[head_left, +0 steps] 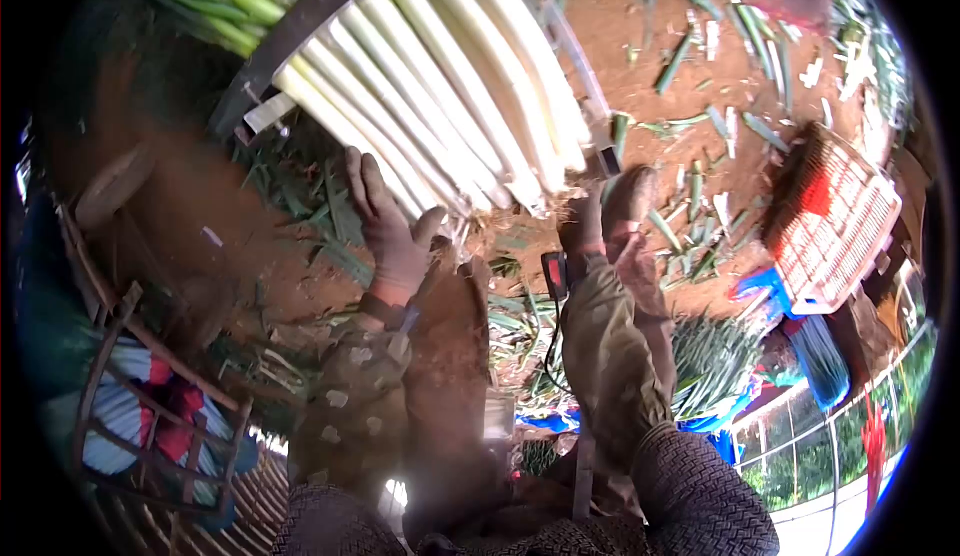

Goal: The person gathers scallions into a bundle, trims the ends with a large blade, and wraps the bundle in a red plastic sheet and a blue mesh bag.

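Note:
Long leeks (pixel 430 76) with white stalks lie side by side in a metal frame, their roots pointing toward me. A dark curved bar (pixel 300 31) crosses over them where the stalks turn green. My left hand (pixel 393 241), in a glove, is open with fingers stretched and thumb apart, against the left side of the root ends. My right hand (pixel 583 224), also gloved, is at the right side of the root ends, near the frame's corner. Its fingers are mostly hidden, so I cannot make out a hold.
Cut green leaves (pixel 680 61) litter the brown ground. A red and white plastic crate (pixel 835 221) is tilted at the right. More green leeks (pixel 715 361) lie below it. A framed chair (pixel 165 421) with striped cloth stands at lower left. My boot (pixel 632 196) is beside the right hand.

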{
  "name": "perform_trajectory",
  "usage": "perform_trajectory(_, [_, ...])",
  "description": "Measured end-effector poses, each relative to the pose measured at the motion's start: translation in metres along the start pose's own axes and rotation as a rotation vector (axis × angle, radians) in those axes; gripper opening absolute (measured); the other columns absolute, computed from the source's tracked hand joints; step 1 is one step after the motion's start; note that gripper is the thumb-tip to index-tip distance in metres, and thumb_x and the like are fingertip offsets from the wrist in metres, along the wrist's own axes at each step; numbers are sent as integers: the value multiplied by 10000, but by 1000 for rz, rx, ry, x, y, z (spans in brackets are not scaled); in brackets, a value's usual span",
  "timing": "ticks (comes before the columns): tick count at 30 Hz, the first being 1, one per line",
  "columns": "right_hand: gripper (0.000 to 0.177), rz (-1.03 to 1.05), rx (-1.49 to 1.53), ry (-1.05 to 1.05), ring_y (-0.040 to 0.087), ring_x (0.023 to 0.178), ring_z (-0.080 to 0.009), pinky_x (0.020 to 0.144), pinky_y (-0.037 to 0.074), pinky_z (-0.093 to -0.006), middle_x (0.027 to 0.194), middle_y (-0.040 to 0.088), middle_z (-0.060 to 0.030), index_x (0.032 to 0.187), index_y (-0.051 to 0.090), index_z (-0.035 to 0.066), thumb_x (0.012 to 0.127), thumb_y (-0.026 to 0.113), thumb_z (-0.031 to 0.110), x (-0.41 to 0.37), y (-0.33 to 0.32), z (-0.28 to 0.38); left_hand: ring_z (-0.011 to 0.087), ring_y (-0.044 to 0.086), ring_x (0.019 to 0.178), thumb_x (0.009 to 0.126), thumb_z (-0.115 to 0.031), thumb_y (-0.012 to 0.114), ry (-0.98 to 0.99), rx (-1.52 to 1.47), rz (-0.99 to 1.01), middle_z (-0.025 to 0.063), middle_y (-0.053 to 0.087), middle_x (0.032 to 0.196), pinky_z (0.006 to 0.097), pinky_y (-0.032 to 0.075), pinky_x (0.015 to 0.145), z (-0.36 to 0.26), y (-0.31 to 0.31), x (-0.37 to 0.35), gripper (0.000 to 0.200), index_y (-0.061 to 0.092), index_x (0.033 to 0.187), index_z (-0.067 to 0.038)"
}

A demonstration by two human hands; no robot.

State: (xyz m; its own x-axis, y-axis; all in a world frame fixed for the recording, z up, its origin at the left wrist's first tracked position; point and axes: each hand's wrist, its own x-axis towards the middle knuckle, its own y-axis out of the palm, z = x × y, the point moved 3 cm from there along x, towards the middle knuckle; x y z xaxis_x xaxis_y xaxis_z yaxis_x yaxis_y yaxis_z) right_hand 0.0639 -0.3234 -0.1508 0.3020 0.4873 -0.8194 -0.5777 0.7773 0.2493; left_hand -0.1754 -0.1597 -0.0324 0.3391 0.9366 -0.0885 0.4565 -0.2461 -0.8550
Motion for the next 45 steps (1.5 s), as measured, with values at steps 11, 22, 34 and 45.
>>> perform_trajectory(11, [673,2,48,123,522,1167,-272,951,438,-423,1270,571,-121,1352,473,76,960,372,614,-10,-42,52,435,61,1461,748,-822,521,-245,-168,-172,255,-30,1593,552,133,1186,-18,37,5,1190,20,1552,-102])
perform_trajectory(22, [684,-57,-106,129,526,1138,-260,927,450,-408,1234,572,-108,1326,492,91,943,376,645,-12,-52,83,441,-59,1476,780,-822,439,-163,-458,-184,254,-110,1594,569,62,1172,-107,79,57,1136,14,1566,-121])
perform_trajectory(34, [696,-116,6,57,530,1105,-247,901,464,-393,1195,573,-94,1298,513,107,924,380,679,-4,-59,109,392,267,1420,955,-528,505,393,475,29,220,345,1491,446,260,1161,-63,-112,205,729,388,1410,29])
perform_trajectory(45, [708,-71,237,50,534,1075,-235,878,476,-378,1158,573,-81,1273,532,121,907,385,710,23,-89,98,570,-193,1394,791,-595,684,360,969,514,306,-220,1548,648,-35,1125,-69,-18,306,1270,-171,1494,28])
